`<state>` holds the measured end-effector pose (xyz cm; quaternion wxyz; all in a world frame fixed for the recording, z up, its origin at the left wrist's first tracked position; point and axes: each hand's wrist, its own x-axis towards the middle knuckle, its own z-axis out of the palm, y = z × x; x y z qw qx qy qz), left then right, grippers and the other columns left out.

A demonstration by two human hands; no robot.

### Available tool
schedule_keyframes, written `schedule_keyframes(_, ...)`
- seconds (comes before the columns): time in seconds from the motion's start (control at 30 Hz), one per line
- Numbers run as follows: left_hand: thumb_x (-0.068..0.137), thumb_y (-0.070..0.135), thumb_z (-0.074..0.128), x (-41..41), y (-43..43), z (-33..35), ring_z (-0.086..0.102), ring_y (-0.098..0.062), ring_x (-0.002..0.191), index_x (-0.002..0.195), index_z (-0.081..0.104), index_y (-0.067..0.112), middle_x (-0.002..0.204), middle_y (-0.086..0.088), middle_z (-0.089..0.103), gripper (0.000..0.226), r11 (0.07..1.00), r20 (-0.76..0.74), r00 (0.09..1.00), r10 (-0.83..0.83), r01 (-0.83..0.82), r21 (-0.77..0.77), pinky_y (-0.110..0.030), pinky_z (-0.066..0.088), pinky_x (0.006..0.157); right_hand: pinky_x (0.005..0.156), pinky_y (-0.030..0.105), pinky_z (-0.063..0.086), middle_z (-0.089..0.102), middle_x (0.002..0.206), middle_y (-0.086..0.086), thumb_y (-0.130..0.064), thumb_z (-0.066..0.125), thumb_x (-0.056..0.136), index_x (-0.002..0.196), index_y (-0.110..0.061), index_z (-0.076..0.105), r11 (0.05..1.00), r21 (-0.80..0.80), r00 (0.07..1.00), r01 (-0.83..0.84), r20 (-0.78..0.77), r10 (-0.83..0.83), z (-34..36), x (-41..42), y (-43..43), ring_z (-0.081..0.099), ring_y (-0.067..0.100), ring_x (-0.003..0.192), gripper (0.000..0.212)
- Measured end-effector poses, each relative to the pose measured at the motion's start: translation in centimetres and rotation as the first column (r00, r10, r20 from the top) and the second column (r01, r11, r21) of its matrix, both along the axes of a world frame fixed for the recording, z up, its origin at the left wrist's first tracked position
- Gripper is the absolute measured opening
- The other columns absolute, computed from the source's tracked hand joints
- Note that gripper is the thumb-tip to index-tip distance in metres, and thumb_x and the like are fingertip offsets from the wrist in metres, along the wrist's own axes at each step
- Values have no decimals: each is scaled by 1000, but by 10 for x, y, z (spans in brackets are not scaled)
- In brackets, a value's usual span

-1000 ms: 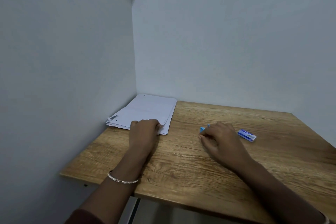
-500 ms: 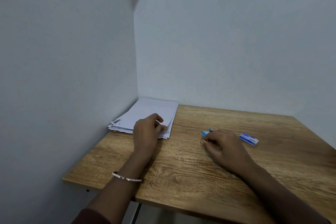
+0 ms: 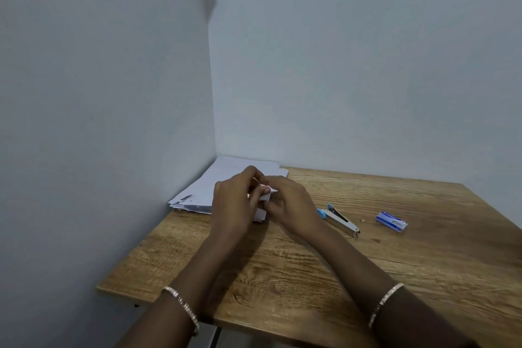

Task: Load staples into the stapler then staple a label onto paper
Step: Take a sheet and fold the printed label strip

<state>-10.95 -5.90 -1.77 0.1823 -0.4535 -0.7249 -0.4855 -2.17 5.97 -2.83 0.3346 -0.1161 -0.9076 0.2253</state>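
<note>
The right hand [image 3: 293,206] has left the stapler [image 3: 340,220], which now lies uncovered on the table [image 3: 395,268]. Both hands meet over the paper stack [image 3: 203,192], the left hand [image 3: 234,203] joining to pinch a small white slip [image 3: 267,195].

Two hands are working over the desk — the left hand [image 3: 233,203] and the right hand [image 3: 291,206]. One stapler [image 3: 339,219] is lying there, and one staple box [image 3: 392,222]. One stack of papers [image 3: 214,186] is sitting in the corner — its sheets too many to count. Two bracelets are showing: one bracelet [image 3: 182,305], another bracelet [image 3: 385,304]. One wooden table [image 3: 395,277].
</note>
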Motion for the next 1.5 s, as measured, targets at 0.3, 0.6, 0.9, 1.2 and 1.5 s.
schedule_keyframes(0.3, 87, 47, 67, 14, -51, 18, 65, -3, 105, 110, 69, 25, 109, 14, 72, 32, 987, -120, 980, -158, 158, -10, -26, 51, 89, 77, 26, 57, 81, 99, 2, -9, 75, 88, 102, -17, 82, 973, -222, 976, -58, -217, 9, 10, 40, -2, 74, 11, 92, 18)
schedule_keyframes(0.6, 79, 35, 73, 23, -123, -11, 67, 8, 78, 86, 81, 32, 81, 25, 76, 11, 969, -37, 982, -186, 177, -170, -27, 52, 69, 104, 18, 48, 79, 109, -9, 4, 76, 83, 100, -19, 82, 850, -485, 974, -206, -18, 226, -14, 147, -1, 60, -1, 125, 29)
schedule_keyframes(0.9, 91, 42, 64, 57, -140, -55, 73, 0, 79, 99, 79, 34, 90, 24, 77, 19, 902, 52, 944, -325, 326, -283, -36, 57, 69, 104, 16, 46, 75, 118, -14, -31, 85, 78, 105, -33, 80, 973, -227, 966, -48, 238, 103, -25, 193, -33, 56, -11, 124, 27)
schedule_keyframes(1.2, 91, 52, 62, 69, -143, -69, 71, -4, 78, 75, 70, 36, 80, 13, 76, 24, 957, 70, 970, -233, 242, -163, -31, 52, 64, 71, 13, 47, 78, 86, -17, -25, 77, 88, 87, -28, 81, 984, -175, 988, 29, 155, -2, -25, 187, -42, 68, -4, 85, 5)
schedule_keyframes(1.5, 80, 37, 82, 63, -130, -66, 70, -30, 68, 75, 80, 22, 66, -5, 74, 17, 992, 368, 929, -52, 91, -91, -43, 53, 61, 63, 25, 38, 69, 82, -21, -33, 76, 87, 90, -28, 79, 943, -254, 965, 214, 204, -164, -27, 163, -33, 59, 1, 87, 6)
